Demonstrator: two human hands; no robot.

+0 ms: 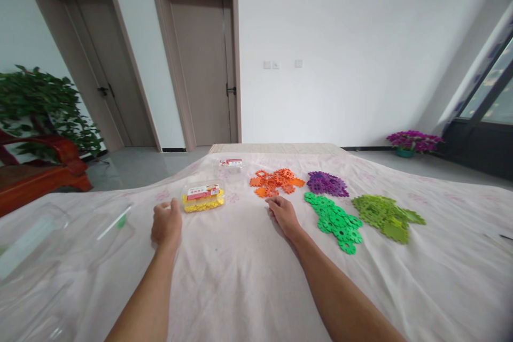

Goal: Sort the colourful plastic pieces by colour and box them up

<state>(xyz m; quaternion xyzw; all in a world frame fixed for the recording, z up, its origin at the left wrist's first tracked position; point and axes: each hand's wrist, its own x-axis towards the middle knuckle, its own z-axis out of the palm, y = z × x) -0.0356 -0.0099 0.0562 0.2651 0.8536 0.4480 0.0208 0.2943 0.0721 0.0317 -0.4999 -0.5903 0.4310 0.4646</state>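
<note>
My left hand (pixel 166 223) is curled into a loose fist on the cloth, just left of a clear plastic box (pixel 219 186) filled with yellow pieces (pixel 204 206) and marked with a red and white label. A small gap separates the hand from the box. Near the front edge of a pile of orange notched plastic pieces (pixel 276 180) is my right hand (pixel 284 215), its fingers drawn together and nothing visible in them. Right of that hand lie green round notched discs (pixel 336 219). Behind the box stands another clear labelled box (pixel 231 166) with no coloured pieces showing inside.
Purple pieces (pixel 326 184) and yellow-green pieces (pixel 385 216) lie in piles on the right. Several clear plastic containers (pixel 92 230) overlap at the left. A pale floral cloth (pixel 224 278) covers the table. A red wooden chair (pixel 52 171) stands beyond its left edge.
</note>
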